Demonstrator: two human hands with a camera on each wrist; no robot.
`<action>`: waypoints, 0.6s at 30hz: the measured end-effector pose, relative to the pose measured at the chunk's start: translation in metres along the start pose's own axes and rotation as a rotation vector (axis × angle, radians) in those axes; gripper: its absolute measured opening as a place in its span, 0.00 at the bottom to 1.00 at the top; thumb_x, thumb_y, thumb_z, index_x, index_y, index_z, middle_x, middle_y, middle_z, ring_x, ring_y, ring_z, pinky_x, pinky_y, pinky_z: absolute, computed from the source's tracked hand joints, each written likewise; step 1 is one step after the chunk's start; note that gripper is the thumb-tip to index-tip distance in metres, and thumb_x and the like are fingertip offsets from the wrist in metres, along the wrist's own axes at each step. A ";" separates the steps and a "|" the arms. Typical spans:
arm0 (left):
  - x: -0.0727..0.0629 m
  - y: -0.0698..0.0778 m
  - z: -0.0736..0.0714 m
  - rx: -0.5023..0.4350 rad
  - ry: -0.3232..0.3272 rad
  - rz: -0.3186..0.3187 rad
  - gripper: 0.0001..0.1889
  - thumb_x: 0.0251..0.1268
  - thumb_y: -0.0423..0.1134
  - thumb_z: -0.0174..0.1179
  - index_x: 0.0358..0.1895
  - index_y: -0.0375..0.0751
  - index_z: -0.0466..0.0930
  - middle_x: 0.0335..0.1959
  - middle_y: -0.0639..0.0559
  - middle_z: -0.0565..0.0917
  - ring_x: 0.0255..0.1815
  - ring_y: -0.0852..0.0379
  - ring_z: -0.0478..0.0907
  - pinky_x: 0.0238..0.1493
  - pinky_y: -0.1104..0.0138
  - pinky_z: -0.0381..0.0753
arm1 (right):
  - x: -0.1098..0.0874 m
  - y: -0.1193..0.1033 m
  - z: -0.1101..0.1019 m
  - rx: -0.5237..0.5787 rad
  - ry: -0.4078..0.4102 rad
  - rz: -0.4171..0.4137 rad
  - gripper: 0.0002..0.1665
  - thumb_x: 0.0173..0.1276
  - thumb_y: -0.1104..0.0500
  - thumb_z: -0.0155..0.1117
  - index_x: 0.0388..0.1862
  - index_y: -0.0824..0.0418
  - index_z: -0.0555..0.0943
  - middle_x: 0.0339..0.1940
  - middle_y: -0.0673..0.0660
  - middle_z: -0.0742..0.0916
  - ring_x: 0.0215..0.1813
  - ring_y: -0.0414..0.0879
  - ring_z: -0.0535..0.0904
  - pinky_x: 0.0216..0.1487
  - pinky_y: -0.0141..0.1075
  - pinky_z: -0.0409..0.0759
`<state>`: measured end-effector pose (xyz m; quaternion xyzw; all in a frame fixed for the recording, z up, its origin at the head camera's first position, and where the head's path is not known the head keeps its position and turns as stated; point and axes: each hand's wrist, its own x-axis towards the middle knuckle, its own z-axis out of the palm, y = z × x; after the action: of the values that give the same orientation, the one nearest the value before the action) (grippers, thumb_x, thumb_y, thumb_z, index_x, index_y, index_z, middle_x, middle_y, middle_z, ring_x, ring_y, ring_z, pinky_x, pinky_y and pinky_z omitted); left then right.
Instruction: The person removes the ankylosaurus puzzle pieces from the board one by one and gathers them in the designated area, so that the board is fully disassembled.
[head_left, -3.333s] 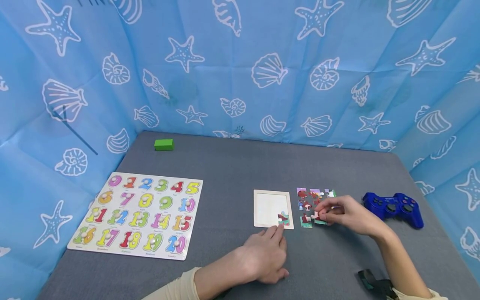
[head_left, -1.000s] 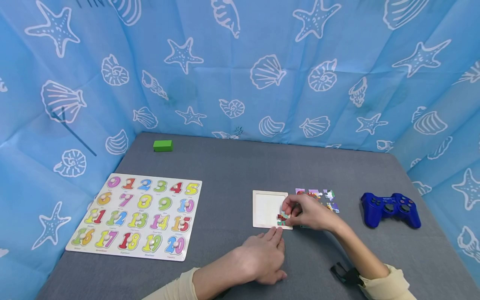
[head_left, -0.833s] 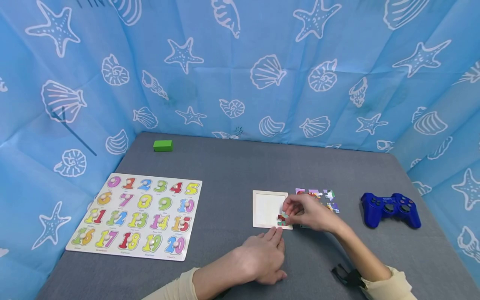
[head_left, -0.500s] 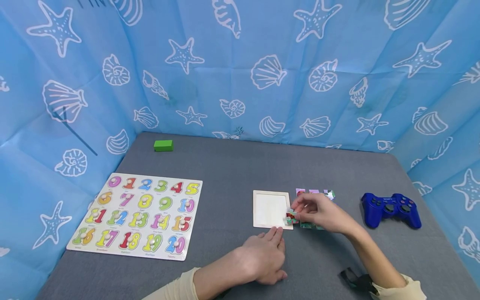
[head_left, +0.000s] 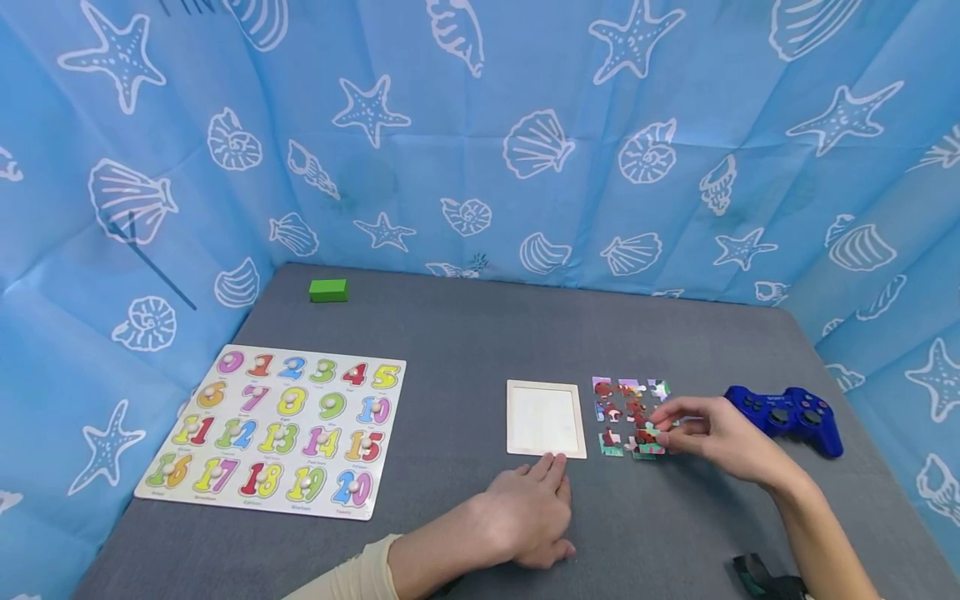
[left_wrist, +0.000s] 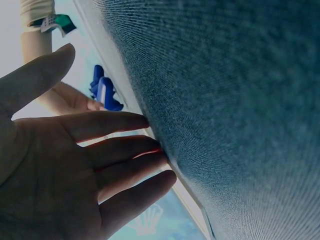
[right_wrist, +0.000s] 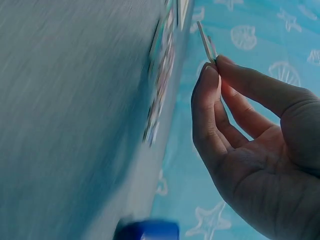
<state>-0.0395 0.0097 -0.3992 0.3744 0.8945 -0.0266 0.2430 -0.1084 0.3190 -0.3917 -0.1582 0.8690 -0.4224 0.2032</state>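
Observation:
My right hand (head_left: pixel 716 437) pinches a jigsaw puzzle piece (head_left: pixel 648 439) between thumb and fingertips, held over the loose pieces. In the right wrist view this puzzle piece (right_wrist: pixel 205 42) is seen edge-on, raised off the table. Several loose puzzle pieces (head_left: pixel 609 410) lie in rough rows to the right of the square wooden puzzle tray (head_left: pixel 543 386), some partly hidden by my fingers. No piece lies in the tray. My left hand (head_left: pixel 528 515) rests on the table, its extended fingertips at the tray's near edge; the left wrist view shows its fingers (left_wrist: pixel 127 187) straight.
A board of knobbed number pieces (head_left: pixel 270 429) lies on the left of the grey table (head_left: pixel 450 333). A green block (head_left: pixel 328 290) sits at the back left. The blue game controller (head_left: pixel 787 418) lies just beyond my right hand. Blue shell-patterned cloth (head_left: pixel 465 167) surrounds the table.
My right hand first brought a puzzle piece to the tray's lower right corner. It then lifted a piece out of that corner and moved right, back over the loose pieces. My left hand stayed put.

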 end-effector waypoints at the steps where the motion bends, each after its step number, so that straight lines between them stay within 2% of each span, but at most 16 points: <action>1: 0.000 0.000 0.000 -0.002 0.000 0.000 0.40 0.81 0.68 0.54 0.84 0.47 0.67 0.91 0.52 0.57 0.92 0.57 0.53 0.84 0.63 0.69 | -0.002 0.003 -0.003 -0.008 0.004 0.009 0.16 0.80 0.64 0.67 0.61 0.72 0.83 0.52 0.66 0.90 0.44 0.36 0.91 0.42 0.38 0.91; 9: 0.000 -0.002 0.000 -0.010 -0.002 -0.001 0.40 0.81 0.68 0.52 0.84 0.48 0.67 0.91 0.53 0.56 0.92 0.57 0.52 0.84 0.63 0.69 | -0.011 0.025 -0.016 -0.017 -0.009 0.111 0.18 0.81 0.64 0.66 0.62 0.75 0.82 0.52 0.65 0.91 0.41 0.36 0.90 0.41 0.37 0.91; 18: -0.008 -0.009 0.000 0.018 0.031 0.042 0.39 0.82 0.68 0.52 0.84 0.48 0.68 0.91 0.52 0.58 0.92 0.57 0.53 0.85 0.61 0.69 | -0.006 0.032 -0.012 -0.059 0.027 0.135 0.16 0.78 0.65 0.67 0.58 0.75 0.84 0.44 0.62 0.90 0.36 0.35 0.88 0.37 0.35 0.89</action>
<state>-0.0409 -0.0017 -0.3972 0.3955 0.8899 -0.0238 0.2260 -0.1126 0.3491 -0.4092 -0.0997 0.8924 -0.3841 0.2149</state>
